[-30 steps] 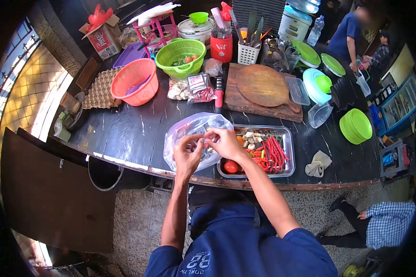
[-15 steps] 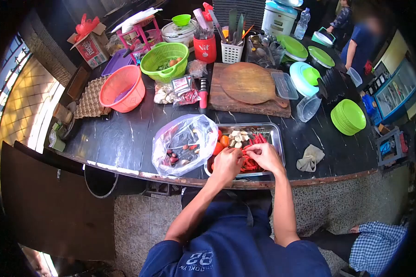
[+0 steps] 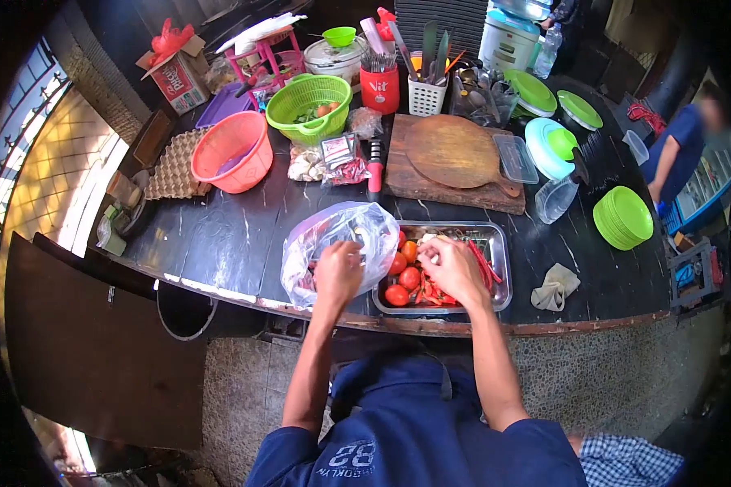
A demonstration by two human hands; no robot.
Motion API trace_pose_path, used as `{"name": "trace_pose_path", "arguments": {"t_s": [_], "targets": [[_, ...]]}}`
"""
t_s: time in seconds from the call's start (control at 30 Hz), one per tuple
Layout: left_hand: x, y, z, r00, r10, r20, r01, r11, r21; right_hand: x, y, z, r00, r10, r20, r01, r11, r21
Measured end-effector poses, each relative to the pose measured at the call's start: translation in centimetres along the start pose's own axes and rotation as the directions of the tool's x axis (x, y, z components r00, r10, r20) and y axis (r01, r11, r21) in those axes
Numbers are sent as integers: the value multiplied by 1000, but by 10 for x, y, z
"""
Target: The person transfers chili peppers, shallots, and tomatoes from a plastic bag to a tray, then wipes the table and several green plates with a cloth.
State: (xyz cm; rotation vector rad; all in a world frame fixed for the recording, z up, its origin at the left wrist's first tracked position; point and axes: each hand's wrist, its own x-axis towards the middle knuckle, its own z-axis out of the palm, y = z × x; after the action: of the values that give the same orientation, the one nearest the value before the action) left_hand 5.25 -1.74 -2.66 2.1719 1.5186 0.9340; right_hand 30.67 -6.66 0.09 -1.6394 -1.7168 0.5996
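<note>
My left hand (image 3: 338, 273) is over the clear plastic bag (image 3: 374, 217), its fingers curled; anything in them is hidden. Dark reddish pieces show faintly through the bag. Above the metal tray (image 3: 505, 280), my right hand (image 3: 455, 268) has thumb and fingers drawn together, and I cannot make out what is between them. Red tomatoes (image 3: 409, 278) fill the tray's left side. Long red chillies (image 3: 481, 261) lie along the right, with shorter red ones under my right hand. That hand mostly covers the pale garlic cloves.
Behind the tray lie a round wooden board (image 3: 452, 154) and a sharpener-like tool (image 3: 375, 166) with a pink handle. A coral basket (image 3: 234, 152) stands left. Green plates (image 3: 623, 217) and a crumpled cloth (image 3: 555, 287) sit right. Another person (image 3: 676, 150) is beyond the table.
My hands were close together over the tray. My left hand has moved left to the bag, uncovering tomatoes; my right stays above the tray. The view has shifted slightly.
</note>
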Motion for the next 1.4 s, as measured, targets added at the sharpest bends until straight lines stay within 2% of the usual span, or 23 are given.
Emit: {"name": "trace_pose_path", "arguments": {"t_s": [0.07, 0.13, 0.2, 0.23, 0.27, 0.3, 0.37, 0.5, 0.57, 0.63, 0.7, 0.73, 0.8, 0.87, 0.93, 0.97, 1.0, 1.07, 1.13, 1.2, 1.27, 1.33, 1.4], "targets": [[-1, -30, -9, 1000, -18, -18, 19, 996, 88, 10, -18, 18, 990, -138, 27, 139, 989, -38], [0, -43, -21, 985, -90, 147, 74, 991, 110, 19, -35, 43, 980, -149, 132, 140, 987, 74], [-3, -41, -34, 971, -137, 197, 120, 988, 95, 27, -45, 68, 926, -340, 166, 340, 940, 28], [-4, -44, -38, 950, -119, 287, 106, 993, 60, 31, -45, 83, 899, -379, 219, 386, 923, 13], [-7, -47, -41, 922, -99, 375, 97, 995, 24, 34, -43, 94, 897, -383, 223, 389, 921, 15], [-11, -44, -42, 905, -150, 398, 126, 988, 85, 36, -42, 104, 892, -375, 251, 404, 912, -74], [-18, -53, -37, 905, -126, 406, 84, 989, 119, 41, -33, 122, 893, -337, 297, 411, 880, -237], [-26, -59, -32, 930, -56, 362, -3, 987, 160, 41, -42, 126, 911, -274, 309, 378, 855, -356], [-28, -62, -30, 946, -20, 323, -42, 982, 182, 44, -40, 130, 895, -278, 347, 405, 833, -376], [-24, -60, -32, 917, -68, 393, -14, 979, 202, 48, -39, 128, 883, -281, 377, 428, 812, -398], [-23, -59, -34, 918, -66, 390, -3, 985, 173, 52, -38, 124, 884, -326, 335, 416, 874, -249], [-23, -59, -35, 920, -69, 385, 12, 989, 148, 56, -40, 123, 883, -329, 335, 420, 873, -249], [-24, -58, -37, 927, -73, 369, 36, 994, 105, 64, -44, 122, 926, -258, 276, 314, 932, -181], [-26, -56, -39, 932, -76, 354, 58, 996, 63, 72, -49, 123, 936, -240, 258, 297, 932, -211], [-25, -47, -47, 941, -111, 320, 106, 994, 31, 83, -45, 132, 947, -278, 158, 317, 884, -345], [-25, -42, -52, 920, -169, 353, 171, 985, 26, 88, -42, 134, 941, -244, 236, 324, 855, -405], [-26, -42, -52, 924, -171, 341, 171, 985, 31, 94, -41, 136, 937, -258, 234, 335, 853, -401], [-34, -47, -48, 916, -227, 330, 226, 973, 41, 98, -41, 144, 955, -147, 259, 266, 811, -521], [-41, -51, -45, 927, -187, 326, 184, 982, 39, 100, -40, 152, 945, -204, 255, 313, 788, -530], [-46, -51, -43, 927, -201, 318, 198, 979, 40, 103, -43, 157, 962, -44, 270, 201, 783, -588], [-49, -46, -42, 930, -219, 296, 212, 976, 54, 104, -45, 154, 944, -56, 324, 248, 772, -586], [-51, -52, -33, 939, -205, 277, 186, 978, 92, 104, -37, 155, 924, -153, 350, 334, 767, -548], [-51, -57, -29, 934, -205, 293, 178, 977, 114, 105, -32, 157, 925, -161, 343, 329, 793, -513]]}}
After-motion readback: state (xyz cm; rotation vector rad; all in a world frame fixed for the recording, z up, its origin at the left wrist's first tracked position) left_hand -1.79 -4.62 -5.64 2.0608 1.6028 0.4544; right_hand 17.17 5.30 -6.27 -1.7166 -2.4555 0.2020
